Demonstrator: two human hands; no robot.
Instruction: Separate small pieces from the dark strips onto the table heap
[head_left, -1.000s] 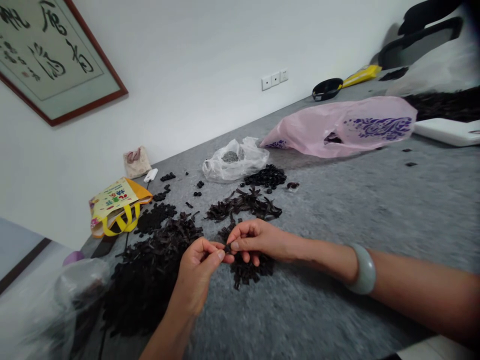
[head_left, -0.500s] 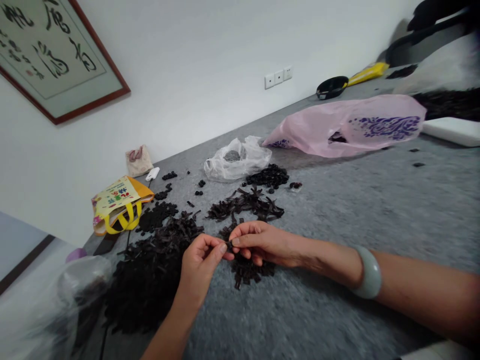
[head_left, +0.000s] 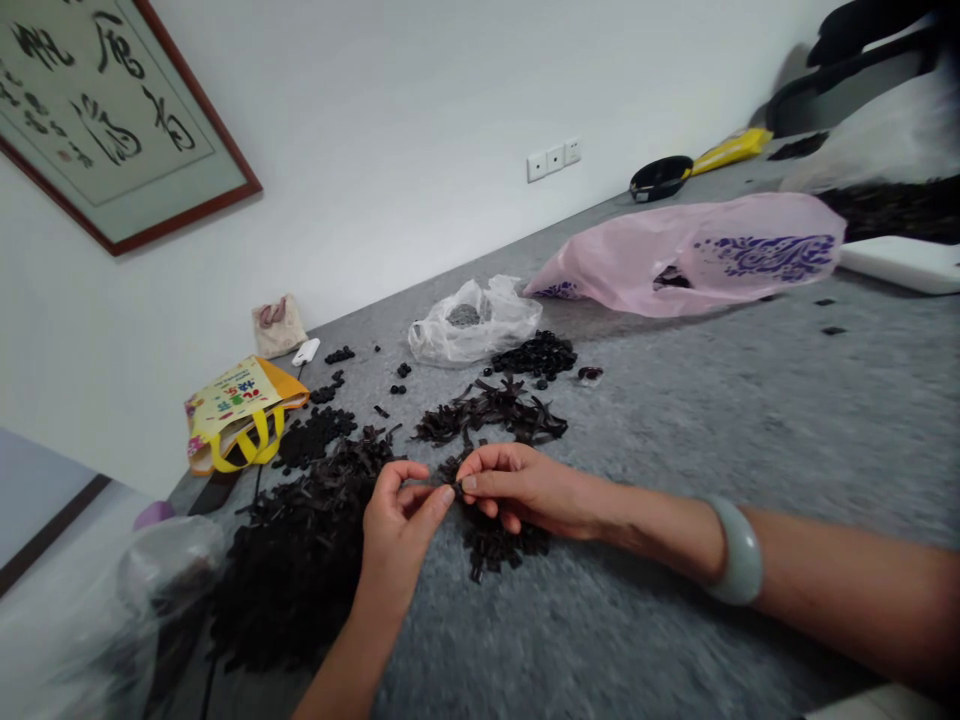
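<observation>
Between the fingertips of both hands is a small black piece (head_left: 458, 488), mostly covered, so its shape is hard to make out. My right hand (head_left: 525, 490), below a pale green bangle (head_left: 739, 550), pinches it between thumb and index finger. My left hand (head_left: 401, 520) meets it with thumb and a finger, the index finger lifted and curved. Under and just beyond my hands lies a small heap of short dark strips (head_left: 502, 548). To the left spreads a large dark pile of strips (head_left: 300, 560); another strip pile (head_left: 491, 410) lies behind.
Black round pieces (head_left: 536, 355) lie beside a clear plastic bag (head_left: 480, 340). More black discs (head_left: 319, 435) sit near a yellow gift bag (head_left: 240, 405). A pink plastic bag (head_left: 622, 260), a black bowl (head_left: 660, 180) and a white box (head_left: 900, 262) are farther right on the grey table (head_left: 675, 430).
My left index finger has lifted away from the small black piece, opening a gap above the thumb. My right hand keeps its pinch almost in place.
</observation>
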